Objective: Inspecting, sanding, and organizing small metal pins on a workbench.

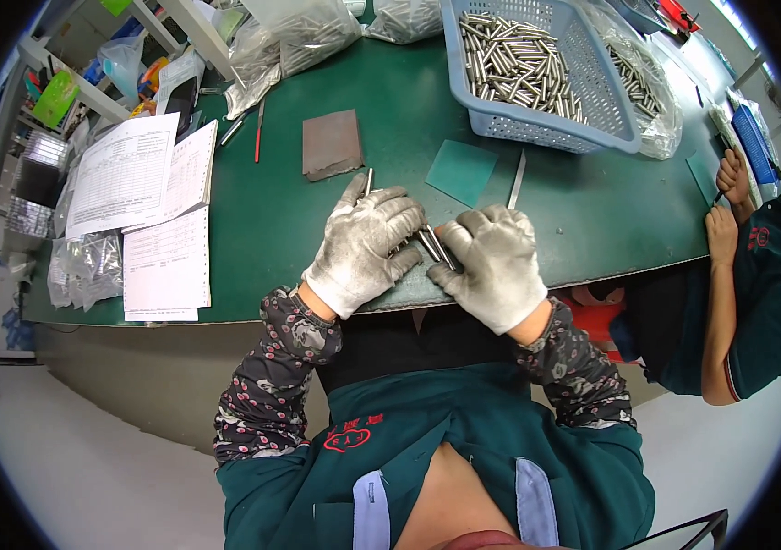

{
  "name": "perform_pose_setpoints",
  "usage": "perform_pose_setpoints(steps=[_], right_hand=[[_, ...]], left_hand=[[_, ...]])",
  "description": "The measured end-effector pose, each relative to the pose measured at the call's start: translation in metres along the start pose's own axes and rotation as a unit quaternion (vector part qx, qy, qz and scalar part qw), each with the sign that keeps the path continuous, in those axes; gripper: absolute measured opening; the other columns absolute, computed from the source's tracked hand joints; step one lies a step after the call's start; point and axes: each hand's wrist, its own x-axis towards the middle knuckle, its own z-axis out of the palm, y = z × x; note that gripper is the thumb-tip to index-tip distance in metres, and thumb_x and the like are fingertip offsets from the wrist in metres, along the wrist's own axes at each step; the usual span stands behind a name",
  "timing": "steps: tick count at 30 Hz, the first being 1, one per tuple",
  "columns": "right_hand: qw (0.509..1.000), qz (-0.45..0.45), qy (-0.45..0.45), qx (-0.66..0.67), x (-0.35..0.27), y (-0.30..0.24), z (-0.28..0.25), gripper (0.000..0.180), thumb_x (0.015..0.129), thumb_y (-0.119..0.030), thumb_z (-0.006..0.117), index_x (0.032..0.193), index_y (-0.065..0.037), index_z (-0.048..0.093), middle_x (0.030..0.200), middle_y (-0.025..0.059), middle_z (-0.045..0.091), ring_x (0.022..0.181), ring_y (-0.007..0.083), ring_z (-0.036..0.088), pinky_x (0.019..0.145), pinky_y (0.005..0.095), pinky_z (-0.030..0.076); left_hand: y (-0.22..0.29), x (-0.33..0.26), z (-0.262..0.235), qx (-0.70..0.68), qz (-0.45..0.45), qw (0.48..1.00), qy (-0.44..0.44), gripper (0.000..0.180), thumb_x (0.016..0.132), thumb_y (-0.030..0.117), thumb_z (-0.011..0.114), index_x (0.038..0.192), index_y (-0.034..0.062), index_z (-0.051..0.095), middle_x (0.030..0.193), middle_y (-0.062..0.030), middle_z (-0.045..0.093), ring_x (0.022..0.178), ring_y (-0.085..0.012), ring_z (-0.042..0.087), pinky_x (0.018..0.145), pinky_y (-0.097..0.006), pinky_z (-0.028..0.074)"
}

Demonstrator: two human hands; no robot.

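Both hands wear grey-white work gloves and lie close together at the near edge of the green table. My left hand [365, 246] is curled over several shiny metal pins, mostly hidden by the palm. One pin's end sticks out past its index finger. My right hand [497, 261] is closed, thumb and fingertips against the metal pins [432, 246] showing between the two gloves. How many pins each hand has cannot be made out. Beyond the hands lie a brown abrasive sheet [332, 145] with a ragged edge and a square green sheet [461, 172].
A blue perforated basket [546, 134] of metal pins stands at the far right, beside a clear bag [651, 101] of more. A steel ruler [518, 180] lies below it. Papers [167, 261] and a red pen [259, 133] are leftward. Another person's hands [726, 206] work at right.
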Motion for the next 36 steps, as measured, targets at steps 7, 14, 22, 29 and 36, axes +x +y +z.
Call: perform_pose_setpoints(steps=[7,14,22,29,36], right_hand=[[0.999,0.035,-0.007,-0.012,-0.004,-0.001,0.001,0.013,0.074,-0.02,0.064,0.084,-0.011,0.063,0.08,0.0064,0.062,0.086,0.0251,0.059,0.075,0.041,0.041],[0.997,0.041,0.004,-0.061,-0.008,-0.004,0.0,0.012,0.074,-0.018,0.064,0.083,-0.012,0.061,0.075,0.0058,0.063,0.082,0.0242,0.06,0.073,0.0401,0.04],[0.991,0.132,-0.02,0.009,-0.014,-0.018,-0.003,0.017,0.076,-0.018,0.063,0.089,-0.01,0.056,0.068,0.0093,0.062,0.07,0.0289,0.064,0.063,0.0424,0.047],[0.991,0.101,0.029,0.078,0.0,-0.013,0.008,0.024,0.079,-0.02,0.063,0.1,-0.009,0.057,0.085,0.011,0.064,0.076,0.0291,0.065,0.063,0.0408,0.052],[0.991,0.074,-0.115,0.01,0.008,-0.014,-0.001,0.034,0.08,-0.029,0.065,0.108,-0.012,0.061,0.09,0.013,0.059,0.084,0.0299,0.063,0.065,0.0421,0.051]], left_hand=[[0.01,0.007,-0.003,0.02,-0.041,0.997,0.057,0.039,0.057,0.014,0.078,0.093,0.0054,0.065,0.095,-0.0097,0.06,0.095,-0.0314,0.059,0.089,-0.043,0.047],[0.014,0.009,0.0,0.043,-0.048,0.996,0.066,0.031,0.06,0.015,0.077,0.088,0.0071,0.066,0.094,-0.0095,0.061,0.093,-0.0302,0.059,0.086,-0.042,0.047],[0.019,0.014,0.004,0.082,-0.111,0.989,0.049,0.023,0.067,0.018,0.073,0.088,0.0097,0.067,0.091,-0.0072,0.062,0.094,-0.0273,0.059,0.097,-0.044,0.04],[0.01,0.01,-0.002,0.023,-0.036,0.999,0.017,0.03,0.068,0.018,0.072,0.096,0.0091,0.065,0.097,-0.0083,0.063,0.097,-0.0273,0.06,0.104,-0.048,0.036],[0.007,-0.007,-0.014,0.041,-0.043,0.998,-0.001,0.05,0.063,0.028,0.078,0.104,0.0062,0.062,0.114,-0.0098,0.061,0.116,-0.0323,0.052,0.107,-0.048,0.034]])
